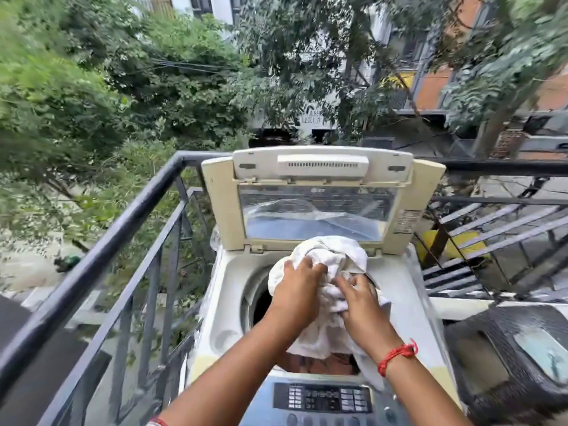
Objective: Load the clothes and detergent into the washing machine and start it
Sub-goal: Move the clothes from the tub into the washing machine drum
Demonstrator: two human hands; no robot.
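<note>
A top-loading washing machine (pixel 227 290) stands on a balcony with its lid (pixel 313 192) raised upright. A bundle of white cloth (pixel 325 250) sits over the drum opening. My left hand (pixel 296 289) grips the cloth on its left side, fingers dug into the folds. My right hand (pixel 358 298) grips it on the right, a red thread around the wrist. Beneath the white cloth a brownish garment (pixel 319 362) shows inside the drum. The control panel (pixel 322 398) lies at the near edge. No detergent is visible.
A black metal railing (pixel 101 256) runs along the left and behind the machine, with trees beyond. A dark covered object (pixel 516 358) stands close on the right. Metal stairs (pixel 491 241) descend at the right.
</note>
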